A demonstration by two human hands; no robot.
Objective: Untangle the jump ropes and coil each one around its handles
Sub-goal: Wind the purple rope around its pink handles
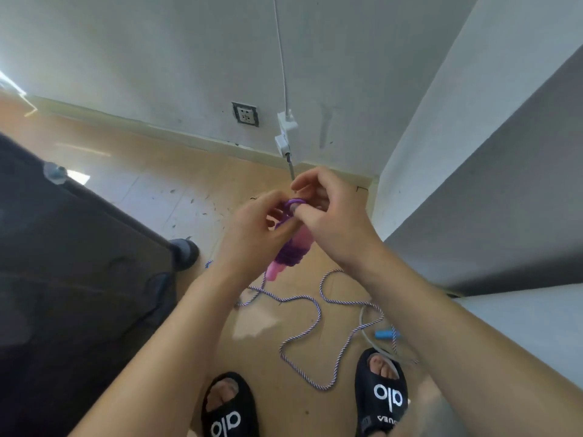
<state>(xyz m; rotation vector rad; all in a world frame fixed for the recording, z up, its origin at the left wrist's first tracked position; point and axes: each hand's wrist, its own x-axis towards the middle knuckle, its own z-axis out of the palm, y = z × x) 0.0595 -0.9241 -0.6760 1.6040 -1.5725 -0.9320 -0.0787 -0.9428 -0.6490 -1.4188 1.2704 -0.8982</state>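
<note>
A purple jump rope [291, 252] is wound in several turns around its pink handles [273, 272], held up in front of me. My left hand [252, 230] grips the bundle from the left. My right hand [328, 212] pinches a loop of the purple rope at the bundle's top end. On the floor below lies a second rope [315, 313], striped purple and white, loose in wide curves. Its blue handle [387, 334] lies near my right foot; the other end is hidden.
A dark table or case [79, 279] with a round foot fills the left side. A white wall with a socket [246, 113] and a plugged-in charger [287, 130] stands ahead. A grey ledge is on the right. My feet in black slippers [381, 392] stand on the wooden floor.
</note>
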